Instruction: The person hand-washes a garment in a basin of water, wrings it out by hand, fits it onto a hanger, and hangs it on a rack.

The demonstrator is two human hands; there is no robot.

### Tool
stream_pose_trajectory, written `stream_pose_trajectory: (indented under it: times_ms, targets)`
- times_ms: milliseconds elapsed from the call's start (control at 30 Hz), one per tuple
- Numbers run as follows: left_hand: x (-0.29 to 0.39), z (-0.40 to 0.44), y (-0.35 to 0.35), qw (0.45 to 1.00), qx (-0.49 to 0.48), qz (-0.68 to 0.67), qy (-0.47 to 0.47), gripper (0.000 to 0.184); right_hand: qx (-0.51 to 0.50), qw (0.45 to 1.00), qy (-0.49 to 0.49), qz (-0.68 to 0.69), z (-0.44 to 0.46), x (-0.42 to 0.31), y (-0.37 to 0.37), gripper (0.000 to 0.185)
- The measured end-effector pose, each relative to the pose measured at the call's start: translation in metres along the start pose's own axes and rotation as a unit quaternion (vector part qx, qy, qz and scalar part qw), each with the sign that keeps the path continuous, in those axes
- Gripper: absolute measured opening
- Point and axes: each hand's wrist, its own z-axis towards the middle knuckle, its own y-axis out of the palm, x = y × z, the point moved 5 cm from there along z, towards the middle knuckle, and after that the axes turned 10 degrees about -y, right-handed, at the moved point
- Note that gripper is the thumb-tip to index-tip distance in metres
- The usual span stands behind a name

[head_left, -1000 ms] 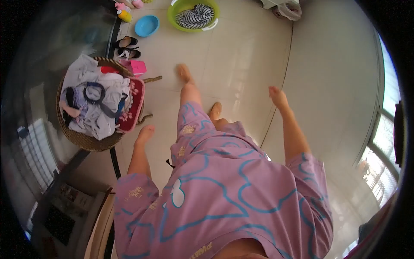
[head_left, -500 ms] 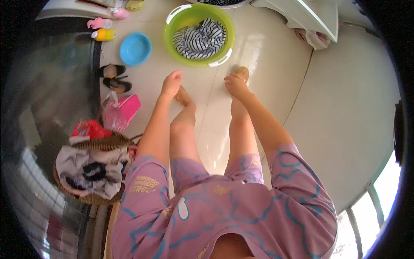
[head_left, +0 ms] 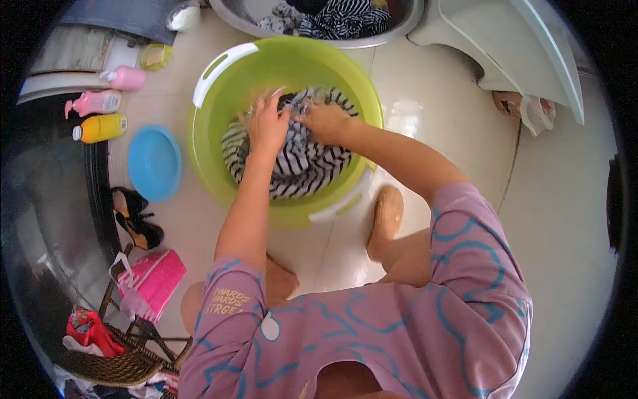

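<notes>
A black-and-white striped garment (head_left: 292, 176) lies bunched in water in a green basin (head_left: 206, 176) with white handles. My left hand (head_left: 268, 126) is over the basin at the cloth's left upper part, its fingers apart and blurred by motion and water. Beside it, my right hand (head_left: 327, 124) touches the same garment near its upper edge. The right fingertips are blurred and partly hidden in the water and fabric, so their grip does not show.
A metal tub (head_left: 372, 41) with dark and striped clothes stands beyond the basin. To the left are a blue basin (head_left: 154, 163), a yellow bottle (head_left: 103, 128), pink pump bottles (head_left: 126, 78), black shoes (head_left: 136, 219), a pink bag (head_left: 153, 282) and a wicker basket (head_left: 113, 369). White furniture (head_left: 495, 60) stands at right.
I have bent down closer to the green basin. Both hands have moved from above the floor into the basin, onto the striped garment. More of the metal tub shows now.
</notes>
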Motion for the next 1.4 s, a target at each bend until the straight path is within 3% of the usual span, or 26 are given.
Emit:
stream_pose_trajectory:
  times_ms: [67,167,200,267,400,433,467,533,567,633,700,733,767,833,867,933,1000,1067,1100,1133,1233,1333,1367,1400]
  targets:
    - [-0.004,0.006,0.004,0.995,0.05,0.065,-0.065,0.051,0.039,0.995,-0.016,-0.091,0.004,0.002,0.006,0.062]
    - [-0.015,0.01,0.002,0.983,-0.032,-0.036,-0.176,0.06,0.027,0.989,0.128,0.076,0.031,0.018,-0.012,0.061]
    - [-0.005,0.009,-0.01,0.976,-0.055,-0.074,-0.197,0.061,0.065,0.957,0.198,0.203,0.036,0.03,-0.029,0.062]
    - [-0.004,0.002,-0.007,0.955,-0.099,-0.159,-0.232,0.071,0.126,0.817,0.327,0.459,0.035,0.038,-0.022,0.066]
    - [-0.027,-0.034,0.029,0.811,-0.164,-0.454,-0.331,0.082,0.213,0.595,0.303,0.714,0.035,0.007,0.027,0.069]
    - [-0.025,-0.044,0.033,0.743,-0.207,-0.55,-0.319,0.082,0.23,0.661,0.271,0.66,0.004,-0.018,-0.005,0.064]
    - [-0.017,-0.042,0.028,0.666,-0.245,-0.639,-0.295,0.082,0.243,0.672,0.197,0.671,-0.002,-0.031,-0.017,0.059]
    - [-0.033,-0.026,0.039,0.577,-0.273,-0.71,-0.298,0.075,0.229,0.807,0.125,0.53,-0.018,-0.059,-0.043,0.049]
    - [-0.041,-0.028,0.031,0.648,-0.151,-0.676,-0.317,0.068,0.252,0.834,0.06,0.487,-0.026,-0.075,-0.057,0.045]
    - [-0.02,-0.024,0.033,0.612,-0.121,-0.777,-0.082,0.056,0.326,0.88,-0.063,0.34,-0.039,-0.102,-0.068,0.03]
    - [-0.015,-0.033,0.04,0.533,-0.082,-0.828,0.155,0.048,0.313,0.922,-0.106,0.2,-0.036,-0.104,-0.07,0.028]
    - [-0.012,-0.034,0.041,0.506,-0.103,-0.837,0.18,0.043,0.303,0.935,-0.129,0.129,-0.033,-0.102,-0.067,0.028]
    - [-0.012,-0.03,0.043,0.489,-0.129,-0.851,0.144,0.039,0.397,0.899,-0.164,0.088,-0.03,-0.094,-0.071,0.03]
    - [-0.02,-0.025,0.041,0.516,-0.149,-0.844,-0.001,0.032,0.351,0.922,-0.146,0.076,-0.016,-0.071,-0.071,0.033]
    - [-0.014,-0.05,0.002,0.625,-0.099,-0.722,-0.281,0.036,0.266,0.958,-0.043,0.096,-0.005,-0.046,-0.072,0.035]
    - [-0.012,-0.059,-0.029,0.687,-0.131,-0.677,-0.229,0.04,0.26,0.959,0.053,0.102,-0.007,0.008,-0.071,0.034]
    - [-0.044,-0.049,-0.039,0.84,-0.06,-0.481,-0.243,0.044,0.199,0.969,0.135,0.059,-0.012,0.037,-0.062,0.035]
    - [-0.062,-0.045,-0.039,0.933,0.058,-0.292,-0.203,0.048,0.158,0.971,0.18,0.002,-0.03,0.031,-0.056,0.043]
    - [-0.067,-0.043,-0.037,0.959,0.115,-0.188,-0.176,0.05,0.125,0.981,0.145,-0.004,-0.036,0.014,-0.055,0.052]
    - [-0.068,-0.042,-0.028,0.964,0.128,-0.156,-0.175,0.048,0.093,0.989,0.112,-0.009,-0.043,-0.004,-0.054,0.065]
    - [-0.063,-0.03,-0.001,0.973,0.134,-0.076,-0.169,0.048,0.005,0.997,0.059,-0.052,-0.023,-0.036,-0.027,0.06]
    - [-0.068,-0.003,0.022,0.979,-0.037,-0.024,-0.199,0.051,0.011,0.985,-0.004,-0.172,-0.004,-0.035,-0.003,0.056]
    - [-0.07,0.003,0.025,0.986,-0.04,-0.05,-0.152,0.052,0.018,0.974,-0.035,-0.224,0.004,-0.032,0.002,0.054]
    - [-0.079,0.005,0.035,0.959,-0.047,-0.212,-0.184,0.052,0.016,0.986,-0.035,-0.162,0.01,-0.026,0.003,0.051]
